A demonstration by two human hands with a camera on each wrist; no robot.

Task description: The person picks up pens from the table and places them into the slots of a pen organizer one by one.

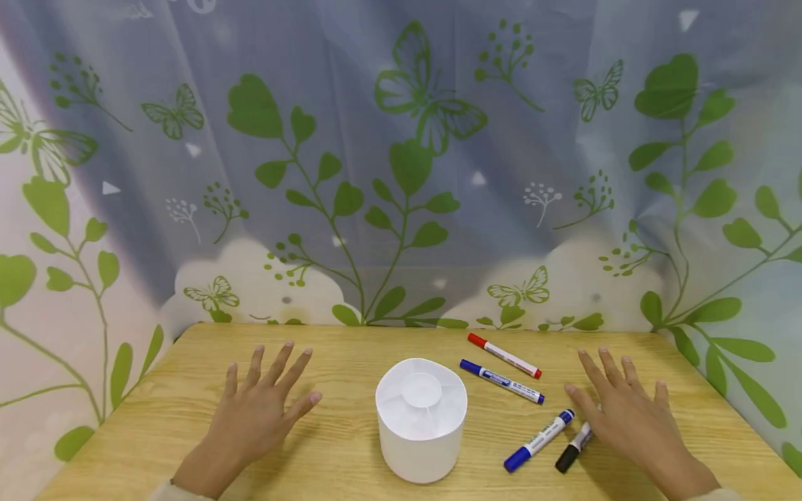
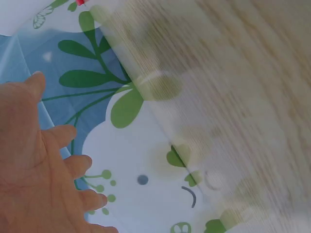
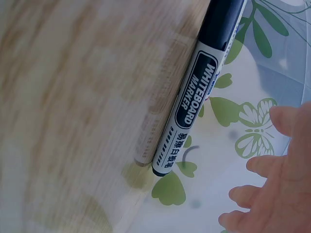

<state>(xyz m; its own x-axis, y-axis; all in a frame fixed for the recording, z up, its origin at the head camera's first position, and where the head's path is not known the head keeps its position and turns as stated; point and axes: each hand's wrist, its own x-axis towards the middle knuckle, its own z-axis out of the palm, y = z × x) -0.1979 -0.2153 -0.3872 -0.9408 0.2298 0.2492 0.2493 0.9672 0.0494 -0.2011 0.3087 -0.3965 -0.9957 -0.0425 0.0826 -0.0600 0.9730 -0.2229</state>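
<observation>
My left hand point(image 1: 255, 410), fingers spread, is over the left part of the wooden table and holds nothing. On the right, my right hand point(image 1: 633, 417) is also spread and holds nothing; it partly hides a black whiteboard marker point(image 1: 583, 438). That marker point(image 3: 194, 97) appears large in the right wrist view, its label readable. A blue marker point(image 1: 539, 441) lies just left of it. Farther back are another blue marker point(image 1: 502, 381) and a red-capped marker point(image 1: 504, 355). Between the hands stands a white round holder point(image 1: 421, 445) with inner dividers around a central ring.
The wooden table point(image 1: 332, 403) reaches back to a hanging curtain point(image 1: 351, 229) printed with green leaves and butterflies. More of this printed cloth hangs along the left and right sides.
</observation>
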